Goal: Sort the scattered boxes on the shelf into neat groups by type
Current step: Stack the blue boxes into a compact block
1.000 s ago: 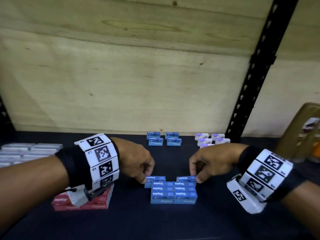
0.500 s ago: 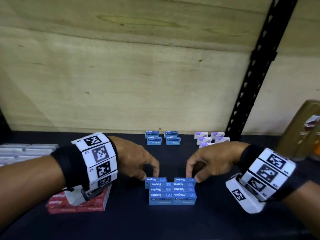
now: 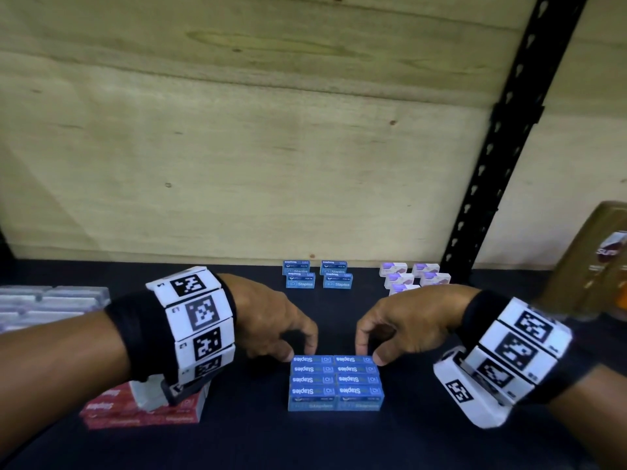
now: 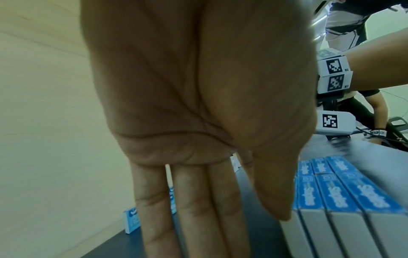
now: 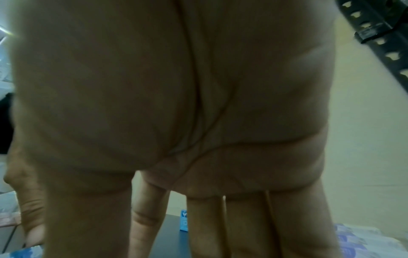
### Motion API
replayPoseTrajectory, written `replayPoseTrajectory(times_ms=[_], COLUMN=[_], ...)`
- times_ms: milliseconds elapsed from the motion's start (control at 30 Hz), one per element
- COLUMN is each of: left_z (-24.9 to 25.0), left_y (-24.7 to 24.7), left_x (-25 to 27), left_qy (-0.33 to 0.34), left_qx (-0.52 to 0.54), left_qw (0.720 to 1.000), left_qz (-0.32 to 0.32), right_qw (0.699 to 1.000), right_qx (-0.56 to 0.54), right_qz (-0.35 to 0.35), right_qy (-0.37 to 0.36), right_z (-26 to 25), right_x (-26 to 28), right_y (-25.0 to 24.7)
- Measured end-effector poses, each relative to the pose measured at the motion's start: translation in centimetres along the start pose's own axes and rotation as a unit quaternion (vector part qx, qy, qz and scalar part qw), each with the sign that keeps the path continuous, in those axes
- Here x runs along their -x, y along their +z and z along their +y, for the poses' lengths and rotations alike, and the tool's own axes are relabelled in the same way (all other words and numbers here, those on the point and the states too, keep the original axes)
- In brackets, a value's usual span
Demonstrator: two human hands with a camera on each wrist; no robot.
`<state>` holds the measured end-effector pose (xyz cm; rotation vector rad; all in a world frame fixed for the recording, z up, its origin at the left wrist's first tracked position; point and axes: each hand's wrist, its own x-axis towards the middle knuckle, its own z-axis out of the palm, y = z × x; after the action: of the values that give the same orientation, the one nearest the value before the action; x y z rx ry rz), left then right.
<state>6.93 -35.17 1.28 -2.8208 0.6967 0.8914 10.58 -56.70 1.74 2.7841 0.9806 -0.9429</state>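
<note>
A tight block of blue staples boxes (image 3: pixel 336 381) lies flat on the dark shelf (image 3: pixel 339 442) in front of me, two columns wide. My left hand (image 3: pixel 288 337) reaches down to its far left corner, index fingertip touching the far left box. My right hand (image 3: pixel 373 337) mirrors it at the far right box, index behind it and thumb at its end. In the left wrist view the fingers (image 4: pixel 194 200) hang straight and the thumb tip meets the block (image 4: pixel 344 192). The right wrist view shows straight fingers (image 5: pixel 243 223) pointing down. Neither hand lifts a box.
Against the wooden back wall stand more blue boxes (image 3: pixel 317 278) and a cluster of white-purple boxes (image 3: pixel 414 276). Red boxes (image 3: pixel 146 410) lie under my left wrist, grey boxes (image 3: pixel 44 303) at far left. A black shelf upright (image 3: pixel 502 147) and a brown package (image 3: pixel 590 262) are at right.
The two far blue boxes, earlier apart with a gap between them, now sit pushed together against the block. Both hands moved inward, and their fingers straightened from curled.
</note>
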Motion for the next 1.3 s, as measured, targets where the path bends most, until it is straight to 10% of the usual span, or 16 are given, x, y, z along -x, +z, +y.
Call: replayPoseTrajectory(times_ms=[433, 767, 1300], left_z=[-0.5, -4.2, -8.2], left_y=[-0.5, -4.6, -6.3], left_x=[0.0, -3.8, -9.3], left_qy=[-0.030, -0.106, -0.106], left_qx=[0.022, -0.003, -0.002], left_qw=[0.999, 0.984, 0.989], left_qz=[-0.010, 0.143, 0.106], right_qw=[0.999, 0.982, 0.987], right_qx=[0.005, 0.014, 0.068], right_qz=[0.008, 0.170, 0.106], right_qy=[0.036, 0.085, 0.098], right_z=[0.6, 3.5, 3.2], right_x=[-0.4, -4.2, -11.3], right_y=[-0.7, -5.9, -7.9])
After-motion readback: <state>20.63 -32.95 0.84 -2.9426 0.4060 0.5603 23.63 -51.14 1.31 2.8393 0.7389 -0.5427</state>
